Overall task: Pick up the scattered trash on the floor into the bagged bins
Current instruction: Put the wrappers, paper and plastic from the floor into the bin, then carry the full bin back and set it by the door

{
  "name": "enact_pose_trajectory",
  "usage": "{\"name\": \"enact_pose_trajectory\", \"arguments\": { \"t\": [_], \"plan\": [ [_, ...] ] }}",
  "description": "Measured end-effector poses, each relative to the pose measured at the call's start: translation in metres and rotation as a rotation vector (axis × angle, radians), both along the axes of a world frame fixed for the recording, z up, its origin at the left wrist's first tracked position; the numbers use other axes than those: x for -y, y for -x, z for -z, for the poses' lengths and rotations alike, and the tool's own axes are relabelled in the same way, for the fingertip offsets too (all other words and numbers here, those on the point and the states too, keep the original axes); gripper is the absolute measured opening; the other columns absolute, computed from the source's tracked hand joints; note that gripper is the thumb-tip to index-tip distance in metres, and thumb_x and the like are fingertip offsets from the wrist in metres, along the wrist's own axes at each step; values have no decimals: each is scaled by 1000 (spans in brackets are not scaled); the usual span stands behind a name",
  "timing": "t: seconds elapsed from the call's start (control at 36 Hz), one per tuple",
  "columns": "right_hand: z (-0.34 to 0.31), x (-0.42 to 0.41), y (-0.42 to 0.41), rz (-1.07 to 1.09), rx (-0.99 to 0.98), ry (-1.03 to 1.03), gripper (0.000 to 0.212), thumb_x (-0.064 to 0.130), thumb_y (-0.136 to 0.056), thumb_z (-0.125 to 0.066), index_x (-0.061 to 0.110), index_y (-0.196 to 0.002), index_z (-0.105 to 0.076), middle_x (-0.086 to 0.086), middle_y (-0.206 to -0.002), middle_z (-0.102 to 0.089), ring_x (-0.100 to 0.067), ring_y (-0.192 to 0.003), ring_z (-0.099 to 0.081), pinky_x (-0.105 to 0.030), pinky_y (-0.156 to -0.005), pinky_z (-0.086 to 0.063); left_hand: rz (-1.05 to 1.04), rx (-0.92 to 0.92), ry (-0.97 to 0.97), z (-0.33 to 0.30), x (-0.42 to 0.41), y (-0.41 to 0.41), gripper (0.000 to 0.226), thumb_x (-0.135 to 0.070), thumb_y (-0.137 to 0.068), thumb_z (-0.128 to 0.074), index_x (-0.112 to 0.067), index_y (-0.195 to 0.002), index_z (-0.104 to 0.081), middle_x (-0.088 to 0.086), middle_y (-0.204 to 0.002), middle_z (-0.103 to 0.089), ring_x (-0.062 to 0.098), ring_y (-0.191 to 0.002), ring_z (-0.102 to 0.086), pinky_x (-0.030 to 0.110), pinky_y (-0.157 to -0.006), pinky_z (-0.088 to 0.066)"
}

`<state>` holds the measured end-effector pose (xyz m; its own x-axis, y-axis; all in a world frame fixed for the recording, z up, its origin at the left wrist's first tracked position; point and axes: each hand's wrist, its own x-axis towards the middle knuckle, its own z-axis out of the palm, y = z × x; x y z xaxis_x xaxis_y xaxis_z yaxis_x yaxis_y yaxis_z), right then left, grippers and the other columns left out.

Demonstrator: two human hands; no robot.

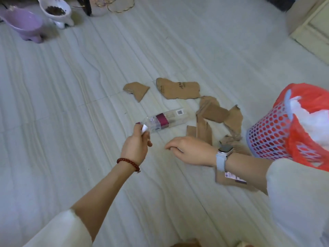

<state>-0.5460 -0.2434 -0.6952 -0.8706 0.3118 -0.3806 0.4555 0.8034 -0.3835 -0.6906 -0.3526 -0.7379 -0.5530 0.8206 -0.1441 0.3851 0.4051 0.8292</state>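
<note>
Pale ridged floor fills pretty much the whole view. Bagged bin on the right, lavender mesh with a red liner. Tan cardboard scraps are scattered mid-floor, near the bin. A purple bowl and a white bowl sit far left. The clear plastic pack lies just left of the scraps; left hand pinches its near end, I think. Right hand hangs loosely curled, empty.
</note>
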Motion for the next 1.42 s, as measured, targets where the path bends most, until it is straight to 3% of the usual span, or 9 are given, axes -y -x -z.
{"name": "enact_pose_trajectory", "arguments": {
  "t": [0.19, 0.33, 0.44, 0.67, 0.81, 0.89, 1.03, 1.19, 1.42],
  "plan": [
    [-68, -101, -109, 287, -218, -218, 29, 16, -95, -42, 18, -116, -63, 1, -116, -64, -17, -106, -59, -33, -91, -45, 300, -263, -105, -72, -114, -92, 18, -21, -97, -35, -10, -108, -43, 2, -79, -49, 28, -73, -53, 30, -58, -32],
    [-91, -160, -206, 647, -385, -358, 34, 22, -89, -40, 13, -112, -63, -7, -113, -66, -27, -106, -59, -40, -91, -47, 359, -299, -217, -100, -192, -168, 31, -20, -95, -43, -14, -124, -53, 11, -110, -54, 31, -92, -56, 32, -75, -41],
    [-79, -191, -284, 932, -261, -557, 55, 36, -77, -28, 14, -114, -63, -15, -114, -63, -38, -110, -53, -48, -96, -40, 404, -250, -269, -114, -241, -233, 31, -18, -92, -48, -12, -122, -51, 12, -113, -60, 31, -96, -58, 34, -77, -44],
    [-49, -202, -359, 1320, -47, -474, 58, 19, -88, -48, 21, -143, -30, -15, -153, -16, -37, -141, -4, -62, -109, -7, 545, -455, -105, -104, -297, -282, 51, -49, -90, -44, -24, -134, -37, 7, -113, -61, 30, -104, -57, 40, -85, -47],
    [-34, -207, -370, 1427, -191, -373, 66, 4, -88, -44, 2, -146, -13, -30, -148, -15, -50, -131, -23, -52, -105, -25, 561, -561, 24, -84, -301, -280, 51, -47, -95, -33, -28, -142, -28, 2, -153, -21, 22, -143, -9, 52, -113, -8],
    [-36, -211, -369, 1518, -239, -319, 65, -1, -88, -39, 1, -146, -10, -30, -142, -26, -52, -118, -40, -51, -94, -36, 498, -364, 81, -74, -300, -277, 58, -29, -96, -38, -20, -147, -12, 9, -156, -4, 28, -141, -17, 45, -111, -21],
    [-46, -209, -363, 1580, -282, -332, 57, -3, -84, -38, 5, -140, -29, -30, -130, -38, -50, -112, -45, -48, -92, -38, 343, -74, 69, -91, -287, -273, 48, -8, -95, -35, -11, -141, -24, 23, -119, -55, 35, -104, -54, 29, -73, -35],
    [-121, -190, -331, 1509, -443, -336, 48, -5, -83, -38, -1, -131, -38, -27, -126, -43, -40, -113, -43, -43, -90, -37, 184, 10, 93, -156, -250, -245, 53, -3, -92, -38, -16, -142, -26, 19, -116, -58, 34, -103, -56, 28, -72, -37],
    [-252, -156, -270, 1456, -353, -114, 40, -2, -83, -44, -3, -123, -45, -24, -124, -46, -35, -110, -46, -35, -82, -38, -9, 52, 197, -293, -188, -190, 56, -3, -93, -38, -26, -143, -27, 17, -109, -60, 32, -96, -57, 30, -69, -34]
  ]
}}
